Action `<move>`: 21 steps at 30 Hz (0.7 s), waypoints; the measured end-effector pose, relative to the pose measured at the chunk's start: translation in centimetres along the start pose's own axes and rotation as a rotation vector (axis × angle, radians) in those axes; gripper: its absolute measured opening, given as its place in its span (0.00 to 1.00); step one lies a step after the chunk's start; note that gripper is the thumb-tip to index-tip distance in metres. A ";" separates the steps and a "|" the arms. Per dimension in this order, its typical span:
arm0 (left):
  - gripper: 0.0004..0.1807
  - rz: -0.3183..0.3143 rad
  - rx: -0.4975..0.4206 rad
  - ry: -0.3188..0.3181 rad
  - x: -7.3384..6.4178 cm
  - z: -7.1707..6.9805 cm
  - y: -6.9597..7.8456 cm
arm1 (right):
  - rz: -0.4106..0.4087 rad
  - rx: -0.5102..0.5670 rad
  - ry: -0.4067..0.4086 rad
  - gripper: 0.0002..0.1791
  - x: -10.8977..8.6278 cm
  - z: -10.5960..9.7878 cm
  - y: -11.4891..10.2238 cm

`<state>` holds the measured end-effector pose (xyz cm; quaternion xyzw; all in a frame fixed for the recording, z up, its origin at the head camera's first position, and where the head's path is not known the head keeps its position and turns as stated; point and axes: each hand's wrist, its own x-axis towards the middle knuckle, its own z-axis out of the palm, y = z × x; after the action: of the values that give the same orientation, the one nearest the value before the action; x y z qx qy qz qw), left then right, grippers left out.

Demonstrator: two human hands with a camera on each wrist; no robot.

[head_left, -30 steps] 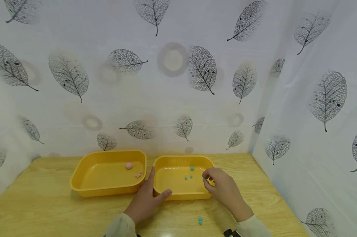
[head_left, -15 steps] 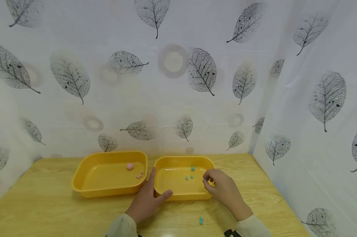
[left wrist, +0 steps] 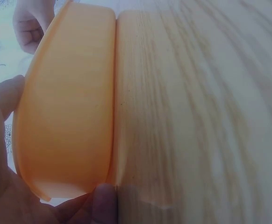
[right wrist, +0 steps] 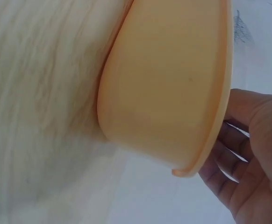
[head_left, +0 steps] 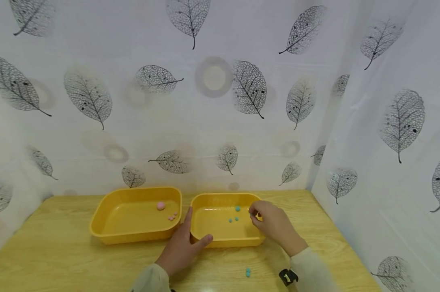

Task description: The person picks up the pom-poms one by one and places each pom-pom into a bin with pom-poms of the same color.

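Observation:
In the head view my left hand (head_left: 181,245) rests against the near left corner of the right-hand yellow tray (head_left: 227,243). Its index finger lies along the left wall, and its thumb reaches over the front rim. The left wrist view shows that hand touching the tray wall (left wrist: 70,98). My right hand (head_left: 274,223) is over the tray's right side, thumb and index finger pinching a tiny blue ball, mostly hidden by the fingertips. Inside the tray sit a bigger blue ball (head_left: 237,209) and two small ones, one of them a small blue ball (head_left: 230,220).
A second yellow tray (head_left: 132,236) stands to the left, with a pink ball (head_left: 161,206) and several tiny pink balls (head_left: 171,218). Two small blue balls (head_left: 248,272) touch on the wooden table (head_left: 77,263) in front. A leaf-print curtain (head_left: 212,121) closes off the back and sides.
My right hand has risen slightly and turned, and more of its black wristband shows. The left hand stays at the tray corner. The balls in both trays lie as before.

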<state>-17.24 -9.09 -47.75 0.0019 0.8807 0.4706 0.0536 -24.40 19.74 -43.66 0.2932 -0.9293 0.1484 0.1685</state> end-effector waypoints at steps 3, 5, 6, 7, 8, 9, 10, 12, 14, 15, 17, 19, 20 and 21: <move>0.63 0.002 0.003 0.000 -0.1 0.0 0.0 | -0.008 -0.005 -0.055 0.06 0.8 -0.3 0.2; 0.63 0.001 0.001 0.000 -0.2 -0.1 0.1 | -0.011 -0.001 -0.101 0.06 1.3 -0.5 0.1; 0.63 0.000 0.000 -0.001 -0.2 -0.1 0.1 | -0.011 -0.002 -0.126 0.06 1.6 -0.6 0.1; 0.63 -0.002 -0.002 -0.001 -0.2 -0.2 0.2 | -0.017 -0.007 -0.151 0.06 2.0 -0.5 0.1; 0.63 -0.004 -0.003 0.000 -0.2 -0.2 0.2 | -0.022 -0.011 -0.177 0.06 2.4 -0.5 0.1; 0.63 -0.004 -0.005 0.001 -0.1 -0.2 0.2 | -0.028 -0.016 -0.202 0.06 2.7 -0.4 0.1; 0.63 -0.005 -0.005 0.003 -0.1 -0.3 0.2 | -0.039 -0.016 -0.224 0.05 3.1 -0.2 0.1; 0.63 -0.004 -0.005 0.004 -0.1 -0.3 0.1 | -0.060 -0.022 -0.265 0.04 3.8 0.2 0.1; 0.63 0.001 -0.003 0.006 0.0 -0.3 0.1 | -0.085 -0.027 -0.296 0.03 4.4 0.6 0.2; 0.63 0.004 -0.003 0.006 0.0 -0.2 0.0 | -0.100 -0.033 -0.309 0.03 4.7 0.8 0.3; 0.63 0.010 -0.001 0.007 0.1 -0.2 0.0 | -0.136 -0.054 -0.332 0.03 5.1 1.3 0.4; 0.63 0.016 0.000 0.008 0.2 -0.1 -0.2 | -0.165 -0.068 -0.350 0.03 5.5 1.6 0.5; 0.63 0.018 -0.001 0.008 0.2 -0.1 -0.2 | -0.177 -0.072 -0.356 0.04 5.7 1.7 0.5; 0.63 0.022 -0.001 0.008 0.2 -0.1 -0.3 | -0.186 -0.067 -0.364 0.05 5.8 1.8 0.6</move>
<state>-17.46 -9.28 -47.96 0.0094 0.8807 0.4715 0.0449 -29.65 16.61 -43.09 0.3937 -0.9179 0.0457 0.0204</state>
